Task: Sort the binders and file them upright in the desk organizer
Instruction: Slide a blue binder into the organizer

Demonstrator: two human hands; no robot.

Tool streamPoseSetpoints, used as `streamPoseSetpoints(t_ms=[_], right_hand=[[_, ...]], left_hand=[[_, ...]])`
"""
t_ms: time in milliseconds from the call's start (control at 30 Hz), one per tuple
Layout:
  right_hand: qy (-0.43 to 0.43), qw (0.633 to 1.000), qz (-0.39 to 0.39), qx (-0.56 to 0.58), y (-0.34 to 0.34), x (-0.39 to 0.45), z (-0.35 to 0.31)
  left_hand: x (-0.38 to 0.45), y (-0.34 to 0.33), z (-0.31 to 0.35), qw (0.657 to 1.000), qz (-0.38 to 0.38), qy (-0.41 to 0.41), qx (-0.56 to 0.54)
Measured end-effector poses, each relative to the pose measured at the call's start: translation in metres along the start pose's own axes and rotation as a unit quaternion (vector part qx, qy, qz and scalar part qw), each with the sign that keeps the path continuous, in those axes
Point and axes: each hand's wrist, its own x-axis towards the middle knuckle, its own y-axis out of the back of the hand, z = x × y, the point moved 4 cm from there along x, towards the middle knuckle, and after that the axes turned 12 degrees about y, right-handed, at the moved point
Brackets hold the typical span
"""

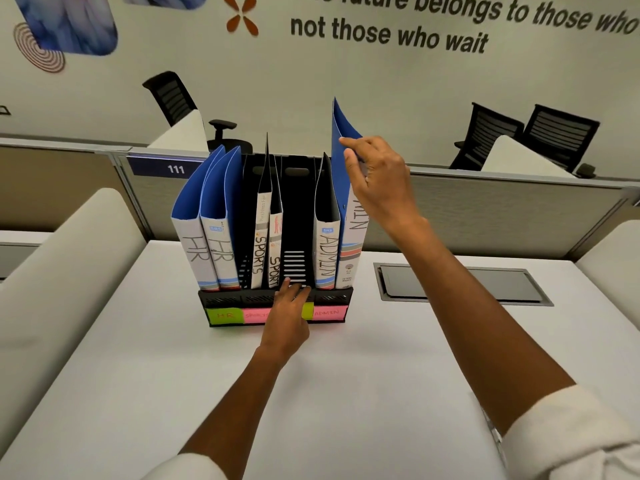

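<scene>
White laminate counter (pixel 346 393) carries everything, stretching out beneath both forearms toward a grey partition. On it, under the left hand (pixel 287 317) and down-left of the right hand (pixel 377 181), stands the black desk organizer (pixel 298 209), its front lip taped with coloured labels for HR, SPORTS and ADMIN, presumably so each binder goes to a matching slot.

Furthest left of the left hand, two blue HR binders (pixel 207 237) lean together in the first bay. Closer to that hand, two slim SPORTS binders (pixel 268 244) stand upright. Directly above its fingertips one slot looks vacant. Just beyond, between the two hands, an ADMIN binder (pixel 325 247) is seated.

The last blue binder (pixel 351 216), lettered to end in "MIN", sits at the organizer's right end, directly under the right hand. That hand's grip pinches the binder's upper cover edge, thumb toward the camera and fingers curled behind, probably to steer it down straight beside its twin. Its base appears level with the neighbours, so it looks nearly or fully seated.

The left hand lies flat, fingers extended and pressing the organizer's front ledge, holding nothing; likely a brace so the rack does not slide or tip while the binder goes in.
</scene>
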Motion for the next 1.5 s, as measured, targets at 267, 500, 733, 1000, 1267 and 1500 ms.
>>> streamPoseSetpoints(t_ms=[267,500,733,1000,1267,1500], right_hand=[[-0.009,0.999,0.031,-0.007,-0.004,0.002,0.0],[-0.024,0.997,0.072,-0.019,-0.008,-0.003,-0.006],[-0.121,0.989,0.07,0.054,-0.026,-0.03,0.004],[-0.36,0.915,-0.039,0.177,-0.072,-0.112,0.025],[-0.408,0.875,-0.198,0.172,-0.1,-0.168,0.034],[-0.389,0.888,-0.188,0.16,-0.109,-0.179,0.039]], left_hand=[[0.001,0.0,0.0,1.0,0.003,-0.006,-0.011],[0.0,0.0,0.001,1.0,0.006,-0.004,-0.011],[0.0,-0.001,-0.001,1.0,0.011,-0.004,-0.017],[-0.001,-0.001,0.0,0.999,0.02,-0.002,-0.027],[0.0,-0.006,-0.002,1.0,0.024,0.007,-0.018],[0.003,-0.01,-0.002,1.0,0.017,0.013,-0.016]])
